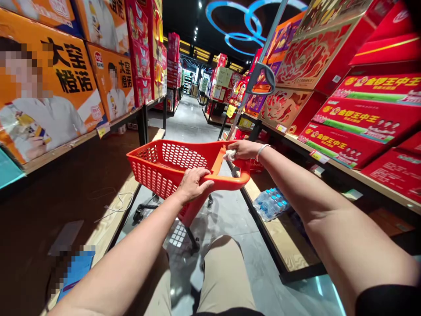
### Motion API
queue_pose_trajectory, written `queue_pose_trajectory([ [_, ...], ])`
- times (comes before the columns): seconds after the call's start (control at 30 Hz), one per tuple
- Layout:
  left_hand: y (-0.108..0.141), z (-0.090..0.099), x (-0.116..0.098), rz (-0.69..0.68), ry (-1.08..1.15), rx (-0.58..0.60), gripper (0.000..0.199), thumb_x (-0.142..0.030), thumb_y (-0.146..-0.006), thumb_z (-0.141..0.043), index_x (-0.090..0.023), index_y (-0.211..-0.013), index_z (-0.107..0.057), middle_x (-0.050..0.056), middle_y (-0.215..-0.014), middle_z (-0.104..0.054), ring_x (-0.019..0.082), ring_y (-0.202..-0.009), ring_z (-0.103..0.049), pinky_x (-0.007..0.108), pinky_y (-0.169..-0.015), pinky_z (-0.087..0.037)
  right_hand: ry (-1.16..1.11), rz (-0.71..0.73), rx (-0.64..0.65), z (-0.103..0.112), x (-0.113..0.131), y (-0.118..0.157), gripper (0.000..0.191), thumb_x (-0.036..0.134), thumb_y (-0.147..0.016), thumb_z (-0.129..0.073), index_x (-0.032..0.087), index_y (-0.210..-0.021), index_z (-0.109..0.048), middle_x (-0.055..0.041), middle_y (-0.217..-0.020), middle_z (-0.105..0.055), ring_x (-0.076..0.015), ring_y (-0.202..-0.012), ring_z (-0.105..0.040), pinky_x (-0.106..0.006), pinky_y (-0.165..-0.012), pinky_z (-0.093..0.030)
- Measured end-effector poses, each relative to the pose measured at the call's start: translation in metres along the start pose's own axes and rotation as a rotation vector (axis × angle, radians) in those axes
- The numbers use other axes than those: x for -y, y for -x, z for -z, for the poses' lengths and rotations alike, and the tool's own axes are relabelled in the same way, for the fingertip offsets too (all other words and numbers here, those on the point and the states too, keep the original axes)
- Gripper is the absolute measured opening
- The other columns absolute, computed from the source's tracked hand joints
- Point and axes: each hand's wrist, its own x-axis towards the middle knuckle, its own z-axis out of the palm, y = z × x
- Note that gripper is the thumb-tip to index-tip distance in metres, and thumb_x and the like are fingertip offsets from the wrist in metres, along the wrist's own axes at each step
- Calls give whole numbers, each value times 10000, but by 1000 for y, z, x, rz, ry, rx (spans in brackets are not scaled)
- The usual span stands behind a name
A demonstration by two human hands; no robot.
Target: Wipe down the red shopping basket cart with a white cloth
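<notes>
A red plastic shopping cart [154,179] with perforated walls stands in front of me, turned somewhat sideways. My left hand [194,183] rests over its near rim beside the handle [230,182], fingers curled onto the edge. At the handle's far right side, my right hand [246,150] is closed on a crumpled white cloth [230,155], which lies against the cart's red edge. Part of the right hand's grip is hidden from view. The visible part of the basket holds nothing I can make out.
Shelves with orange drink cartons [66,83] line the left. Red gift boxes [358,118] fill the right shelf, with shrink-wrapped water bottles [271,204] below. A slanted metal pole [259,70] rises at the right. A grey tiled aisle [192,112] runs ahead.
</notes>
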Motion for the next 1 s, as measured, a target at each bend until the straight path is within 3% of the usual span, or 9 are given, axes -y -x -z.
queue_pose_trajectory([
  [0.13, -2, 3, 1, 28, 2, 4, 312, -421, -880, -653, -215, -1114, -627, 68, -1139, -712, 266, -1080, -636, 438, -981, -437, 324, 112, 289, 2, 39, 22, 400, 136, -745, -665, 201, -1133, -737, -55, -985, -750, -198, -859, -650, -249, -698, -406],
  [0.23, -2, 3, 4, 54, 19, -23, 370, -410, -855, -674, -214, -1160, -601, 80, -1170, -700, 272, -1088, -644, 446, -1002, -462, 237, 144, 294, -2, 50, 43, 382, 123, -776, -622, 181, -1144, -708, -61, -986, -738, -186, -851, -637, -240, -695, -397],
  [0.4, -2, 0, 12, 33, 78, -62, 636, -406, -830, -673, -225, -1403, -462, 111, -1367, -620, 281, -1141, -640, 462, -1031, -476, -229, 176, -9, -25, 69, 59, 239, 283, -840, -658, 162, -1043, -620, -23, -927, -685, -130, -774, -578, -203, -671, -397],
  [0.53, -2, 3, 15, 21, 62, -41, 661, -446, -846, -648, -166, -1420, -477, 128, -1218, -680, 279, -1081, -650, 432, -967, -499, -627, 300, -331, -37, 80, 53, 231, 264, -853, -594, 170, -1063, -576, -21, -986, -656, -141, -881, -606, -219, -771, -480],
  [0.7, 5, 22, 11, -39, 11, 81, 472, -386, -931, -554, -238, -1379, -577, 59, -1093, -688, 219, -1036, -606, 430, -1028, -427, -611, 326, -883, -41, 32, 70, 360, 228, -837, -628, 222, -1197, -621, -78, -1297, -602, -218, -1215, -569, -350, -1058, -461],
  [0.77, 8, 31, 8, -40, -34, 123, 374, -366, -950, -527, -255, -1285, -651, 53, -1097, -674, 218, -1058, -577, 421, -1036, -407, -598, 273, -951, -65, 14, 84, 368, 240, -845, -635, 242, -1213, -633, -76, -1300, -608, -235, -1238, -568, -396, -1095, -448],
  [0.83, 10, 38, 6, -27, -61, 137, 357, -359, -959, -505, -251, -1260, -665, 58, -1116, -660, 222, -1074, -563, 422, -1046, -395, -626, 196, -965, -104, 15, 97, 333, 246, -871, -604, 254, -1201, -646, -75, -1240, -635, -248, -1202, -593, -447, -1083, -469],
  [0.93, 14, 41, -1, -34, -47, 129, 391, -359, -961, -466, -249, -1289, -646, 74, -1213, -628, 237, -1160, -536, 448, -1093, -357, -552, 75, -1131, -165, 48, 110, 274, 269, -885, -611, 302, -1146, -688, -91, -1331, -593, -297, -1310, -521, -529, -1128, -442],
  [1.0, 17, 41, -10, -44, -21, 132, 416, -369, -950, -462, -256, -1310, -636, 78, -1266, -609, 247, -1203, -515, 459, -1115, -336, -418, 122, -1167, -194, 73, 111, 258, 261, -865, -649, 362, -1090, -725, -58, -1337, -604, -321, -1374, -462, -578, -1173, -394],
])
